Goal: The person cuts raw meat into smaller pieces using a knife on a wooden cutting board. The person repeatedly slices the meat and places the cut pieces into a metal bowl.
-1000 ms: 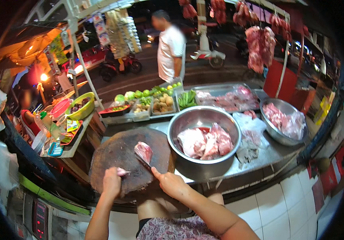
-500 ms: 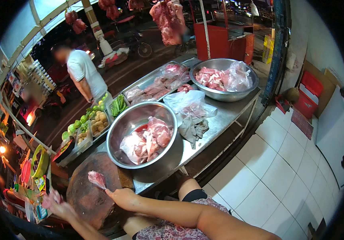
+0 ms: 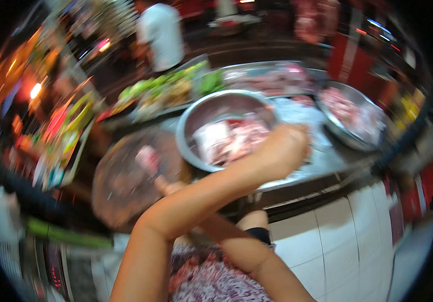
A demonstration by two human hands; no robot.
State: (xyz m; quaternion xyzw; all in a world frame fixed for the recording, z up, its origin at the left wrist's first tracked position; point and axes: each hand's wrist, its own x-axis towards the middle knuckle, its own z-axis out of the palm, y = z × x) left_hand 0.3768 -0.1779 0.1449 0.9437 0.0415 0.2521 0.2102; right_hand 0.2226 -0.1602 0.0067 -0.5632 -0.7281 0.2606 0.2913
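My left hand (image 3: 289, 148) reaches across over my right forearm to the right of a large steel bowl (image 3: 182, 143) of raw meat. Its fingers look curled and closed, blurred, and what lies in them is hidden. Beside it is a pale plastic bag (image 3: 304, 115) on the metal table. Lower down, my right hand (image 3: 170, 186), partly behind my left forearm, is closed at the narrow end of a pinkish piece of meat (image 3: 147, 158). That piece lies on a round wooden chopping block (image 3: 118, 189).
A second steel bowl (image 3: 335, 133) with meat and a plastic bag stands at the right. Behind are a tray of meat (image 3: 272, 83) and vegetables (image 3: 163, 85). A person in a white shirt (image 3: 162, 38) stands beyond. White floor tiles (image 3: 332, 226) lie at lower right.
My left hand has swung from the far left, beyond the block, to the right of the bowl, crossing over my right arm. My right hand stays at the meat. The view has turned left.
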